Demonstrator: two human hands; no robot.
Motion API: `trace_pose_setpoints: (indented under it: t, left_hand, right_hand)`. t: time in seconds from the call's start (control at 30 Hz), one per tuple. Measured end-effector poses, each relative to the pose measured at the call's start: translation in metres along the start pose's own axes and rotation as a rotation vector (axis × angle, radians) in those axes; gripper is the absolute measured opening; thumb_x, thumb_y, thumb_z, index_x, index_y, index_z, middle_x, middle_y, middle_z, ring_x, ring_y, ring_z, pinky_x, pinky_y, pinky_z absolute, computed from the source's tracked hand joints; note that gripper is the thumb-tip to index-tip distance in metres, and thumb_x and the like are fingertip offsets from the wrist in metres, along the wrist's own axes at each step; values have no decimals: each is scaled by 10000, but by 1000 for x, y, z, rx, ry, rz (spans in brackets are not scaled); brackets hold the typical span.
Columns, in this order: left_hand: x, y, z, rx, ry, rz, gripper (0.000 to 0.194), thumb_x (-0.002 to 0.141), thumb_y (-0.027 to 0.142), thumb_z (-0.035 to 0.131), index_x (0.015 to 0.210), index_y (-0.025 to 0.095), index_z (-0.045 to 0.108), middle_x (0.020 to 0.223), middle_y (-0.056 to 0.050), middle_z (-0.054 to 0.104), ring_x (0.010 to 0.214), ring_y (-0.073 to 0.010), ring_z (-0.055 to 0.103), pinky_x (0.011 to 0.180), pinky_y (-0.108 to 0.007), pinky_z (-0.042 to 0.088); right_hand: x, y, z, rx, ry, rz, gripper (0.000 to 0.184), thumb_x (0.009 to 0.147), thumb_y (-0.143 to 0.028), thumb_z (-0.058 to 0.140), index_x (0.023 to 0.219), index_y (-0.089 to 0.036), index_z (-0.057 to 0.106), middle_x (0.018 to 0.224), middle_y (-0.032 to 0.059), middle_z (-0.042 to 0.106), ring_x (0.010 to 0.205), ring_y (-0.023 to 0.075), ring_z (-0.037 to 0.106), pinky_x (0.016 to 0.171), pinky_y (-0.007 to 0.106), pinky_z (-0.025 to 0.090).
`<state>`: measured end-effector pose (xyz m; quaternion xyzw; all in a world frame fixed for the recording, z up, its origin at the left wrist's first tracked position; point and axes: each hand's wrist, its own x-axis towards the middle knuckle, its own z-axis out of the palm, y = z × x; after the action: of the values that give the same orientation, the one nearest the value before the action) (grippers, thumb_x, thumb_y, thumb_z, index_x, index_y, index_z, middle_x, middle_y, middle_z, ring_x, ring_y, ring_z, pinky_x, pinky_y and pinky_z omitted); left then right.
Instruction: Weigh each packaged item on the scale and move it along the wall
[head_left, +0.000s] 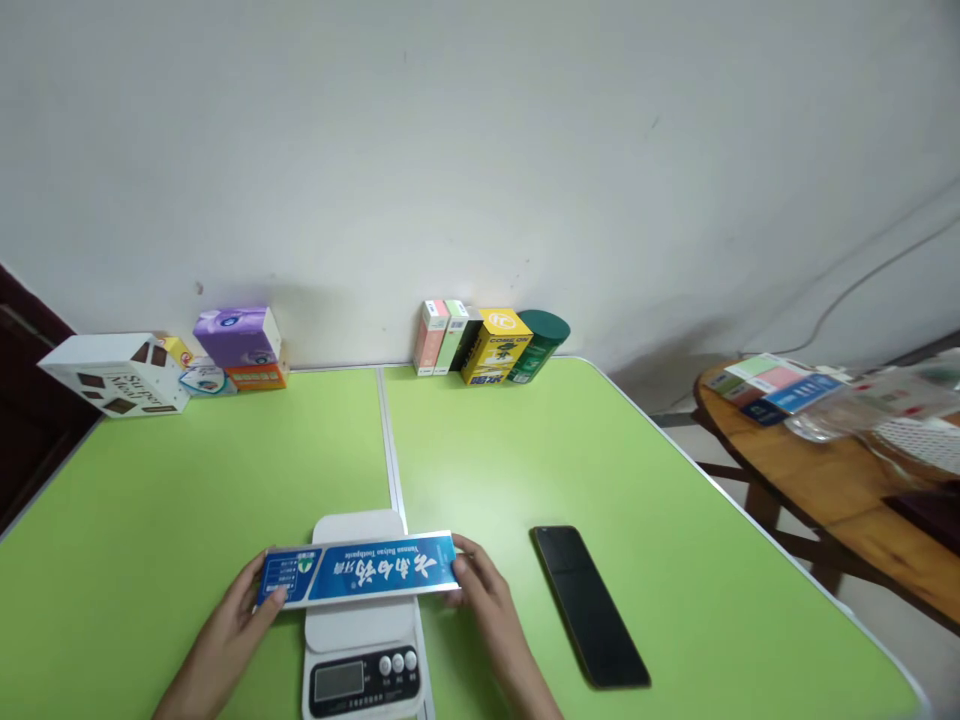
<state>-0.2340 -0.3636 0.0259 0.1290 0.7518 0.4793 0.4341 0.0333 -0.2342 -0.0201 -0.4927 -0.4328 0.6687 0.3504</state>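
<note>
A long blue and silver toothpaste box (364,570) lies crosswise over a white kitchen scale (360,630), its printing upside down from where I look. My left hand (244,610) grips the box's left end, thumb on top. At the right end my right hand (480,585) holds it between thumb and fingers. I cannot tell whether the box rests on the scale's platform or is just above it. Below the box, the scale's dark display and its round buttons face me.
A black phone (590,605) lies right of the scale on the green table (480,460). Along the wall stand a white box (120,375), a purple box (238,337), a yellow box (496,347) and a green canister (538,345). A wooden side table (757,450) carries several boxes.
</note>
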Motion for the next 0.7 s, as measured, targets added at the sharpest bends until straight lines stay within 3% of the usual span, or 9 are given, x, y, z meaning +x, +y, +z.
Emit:
trace_pose_setpoints:
  t: [0.13,0.23,0.37,0.53,0.7]
  left_hand:
    - [-9,7,9,9,-49,-4,873,520,568,803,1270,229,511,1136,-110,674,1129,-364,578,970,-500,480]
    - [-20,14,16,12,-93,22,865,547,602,776,1281,238,499,1132,-114,672,1074,-358,609,915,-503,515]
    - [-32,29,37,-35,-259,-15,726,536,569,799,1133,200,612,1103,-125,683,1027,-350,630,870,-452,539]
    - [-23,62,85,1,-385,2,664,563,524,807,1113,197,628,1110,-104,681,1005,-307,640,864,-390,530]
    - [0,88,151,-12,-453,-12,707,616,494,792,1195,165,556,1065,-106,695,971,-246,648,854,-341,509]
  right_hand:
    - [-8,-15,-2,-7,-28,-61,473,735,-558,646,1056,-213,608,970,68,676,914,239,613,753,307,498]
    - [-15,-24,-22,12,12,-53,467,730,-557,655,1073,-240,619,1070,62,656,986,242,594,831,308,481]
    - [-19,-29,-54,70,91,-4,493,706,-563,675,1084,-250,638,1055,57,655,920,235,603,784,311,492]
    - [-10,-49,-87,261,147,-42,441,694,-535,702,1012,-231,669,800,27,641,695,175,580,628,282,502]
    - [9,-79,-121,366,156,-54,451,646,-491,764,990,-216,667,794,13,644,686,150,576,605,254,518]
